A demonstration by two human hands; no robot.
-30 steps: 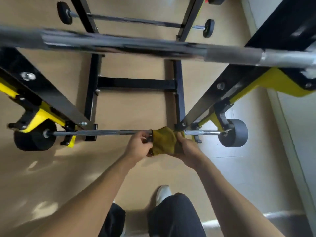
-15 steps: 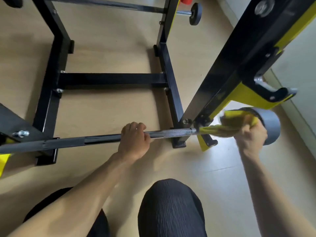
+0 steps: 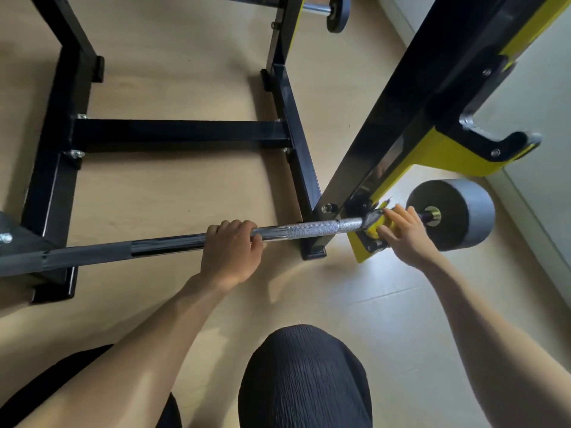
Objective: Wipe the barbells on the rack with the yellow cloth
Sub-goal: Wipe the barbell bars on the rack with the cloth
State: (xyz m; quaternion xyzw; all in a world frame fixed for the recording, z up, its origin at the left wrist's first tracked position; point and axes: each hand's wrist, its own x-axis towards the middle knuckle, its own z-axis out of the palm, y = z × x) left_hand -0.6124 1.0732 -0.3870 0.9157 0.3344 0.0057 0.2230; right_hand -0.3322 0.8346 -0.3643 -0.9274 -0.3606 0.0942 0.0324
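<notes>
Wiping: right hand [image 3: 404,231] pinches cloth [image 3: 377,227] round bar [image 3: 309,230], just beside plate [image 3: 457,222].
Steadying: left hand [image 3: 230,253] wraps bar mid-span.
Tip: squeeze snug, probably twist too.

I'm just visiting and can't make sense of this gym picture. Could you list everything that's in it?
barbell: one, chrome bar, low across the rack, near the floor
weight plate: one, grey, on the right end of that bar
yellow cloth: one, on the bar beside the right upright, mostly hidden under the hand
rack: one, black frame with yellow panels, standing on the floor
second bar: one, with a small black plate, at the top edge, only partly in view
floor: light wood colour
left hand: one, grips the middle of the bar
right hand: one, presses the cloth against the bar
knee: dark trousers, bottom centre
</notes>
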